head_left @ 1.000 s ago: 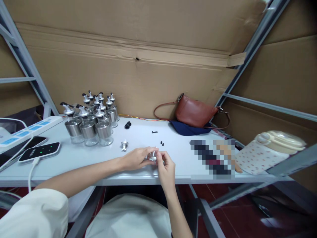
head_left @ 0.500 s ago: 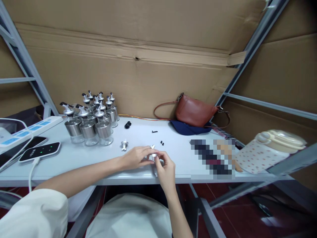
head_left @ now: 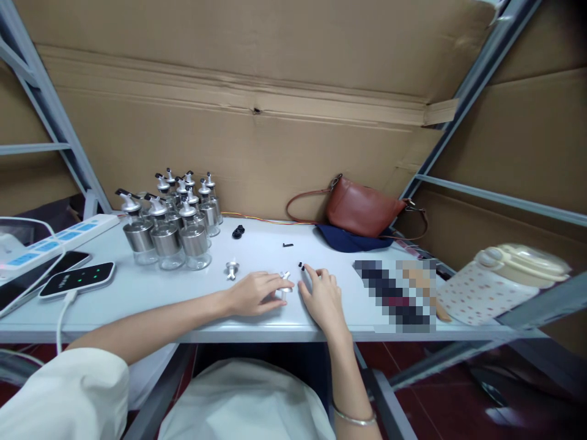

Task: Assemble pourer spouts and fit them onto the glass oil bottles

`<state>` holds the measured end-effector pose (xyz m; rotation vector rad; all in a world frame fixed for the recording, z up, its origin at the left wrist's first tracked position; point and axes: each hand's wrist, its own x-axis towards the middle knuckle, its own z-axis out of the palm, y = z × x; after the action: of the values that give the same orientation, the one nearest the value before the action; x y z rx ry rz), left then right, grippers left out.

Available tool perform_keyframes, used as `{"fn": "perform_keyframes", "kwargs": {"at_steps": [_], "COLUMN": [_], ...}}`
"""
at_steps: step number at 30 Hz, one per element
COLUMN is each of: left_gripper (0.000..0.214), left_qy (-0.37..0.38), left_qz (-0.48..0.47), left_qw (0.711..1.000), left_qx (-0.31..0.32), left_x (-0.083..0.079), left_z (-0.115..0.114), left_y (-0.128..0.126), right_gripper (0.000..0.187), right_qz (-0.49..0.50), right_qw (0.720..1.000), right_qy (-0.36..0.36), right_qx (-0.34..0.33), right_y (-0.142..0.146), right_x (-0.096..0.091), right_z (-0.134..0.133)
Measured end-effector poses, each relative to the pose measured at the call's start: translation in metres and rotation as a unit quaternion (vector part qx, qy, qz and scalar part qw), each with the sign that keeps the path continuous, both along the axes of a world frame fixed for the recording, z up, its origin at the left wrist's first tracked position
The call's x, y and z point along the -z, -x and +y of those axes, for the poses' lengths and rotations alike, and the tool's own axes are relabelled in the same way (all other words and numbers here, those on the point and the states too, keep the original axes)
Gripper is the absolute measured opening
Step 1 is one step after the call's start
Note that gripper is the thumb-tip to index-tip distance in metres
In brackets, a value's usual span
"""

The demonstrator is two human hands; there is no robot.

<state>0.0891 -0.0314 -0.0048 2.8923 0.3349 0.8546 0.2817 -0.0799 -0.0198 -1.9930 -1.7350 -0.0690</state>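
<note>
Between the thumb and fingers of my left hand is a silver pourer spout, held upright just above the white table. My right hand rests a little to its right, thumb and fingers apart and holding nothing. Its index fingertip is at two tiny black pieces; whether it touches them I cannot tell. A second silver pourer spout lies left of my left hand. Farther back is a small black strip-like part, and to its left a little cluster of black pieces.
Several glass bottles with steel bands and pourer spouts stand back left. By them are a power strip and a black device with a cable. A brown bag lies on dark blue cloth; a dotted container is right.
My right hand has let go of the pourer spout and moved right and forward to the tiny black pieces. My left hand keeps hold of the spout.
</note>
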Motion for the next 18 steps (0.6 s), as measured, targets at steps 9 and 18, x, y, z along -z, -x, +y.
{"fn": "perform_keyframes", "kwargs": {"at_steps": [9,18], "left_gripper": [0.033,0.034], "left_qy": [0.007,0.09], "left_qz": [0.001,0.013], "left_qw": [1.0,0.995], "left_qx": [0.004,-0.05], "left_x": [0.0,0.0], "left_z": [0.001,0.004], "left_y": [0.0,0.001], "right_gripper": [0.027,0.051], "right_qz": [-0.038,-0.084], "right_qw": [0.996,0.99], "right_qy": [0.063,0.052], "right_qx": [0.044,-0.101], "right_y": [0.015,0.023], "right_x": [-0.015,-0.011], "right_z": [-0.001,0.009]}}
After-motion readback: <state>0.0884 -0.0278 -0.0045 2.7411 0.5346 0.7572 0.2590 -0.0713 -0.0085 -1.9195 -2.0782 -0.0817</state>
